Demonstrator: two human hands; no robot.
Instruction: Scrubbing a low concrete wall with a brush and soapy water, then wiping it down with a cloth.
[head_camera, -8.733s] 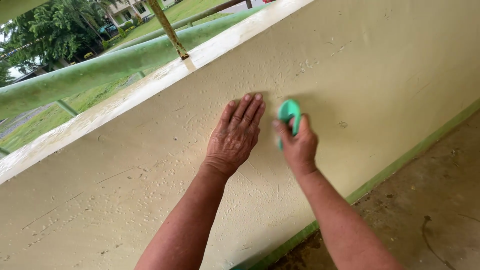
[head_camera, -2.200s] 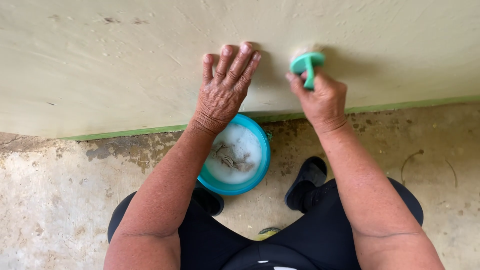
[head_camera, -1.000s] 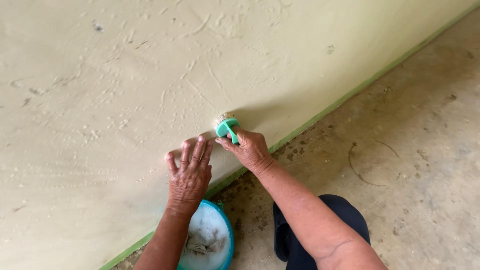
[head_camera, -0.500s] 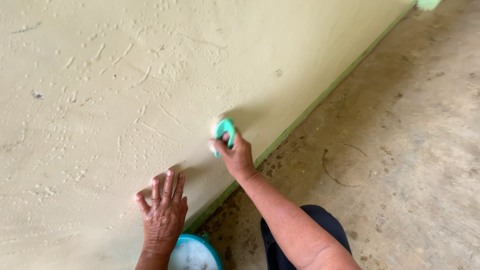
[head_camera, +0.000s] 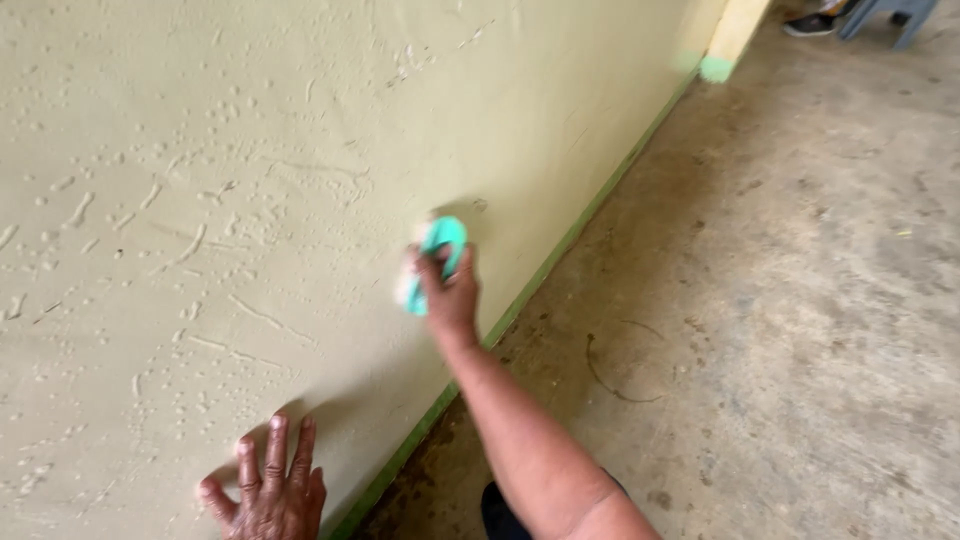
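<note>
My right hand (head_camera: 449, 296) grips a teal scrub brush (head_camera: 435, 252) and presses its bristles against the cream, rough-textured wall (head_camera: 250, 180). My left hand (head_camera: 268, 489) lies flat on the same wall at the bottom edge of the view, fingers spread, holding nothing. A green painted strip (head_camera: 560, 255) runs along the foot of the wall where it meets the floor.
A stained concrete floor (head_camera: 780, 300) fills the right side. At the far top stand a yellow post with a green base (head_camera: 722, 45), a grey chair leg (head_camera: 905, 18) and a dark shoe (head_camera: 815, 24). My dark trouser leg (head_camera: 497, 510) shows at the bottom.
My right hand has slid the brush further right along the wall. The view has swung right, so the blue basin has dropped out of sight and my left hand sits lower.
</note>
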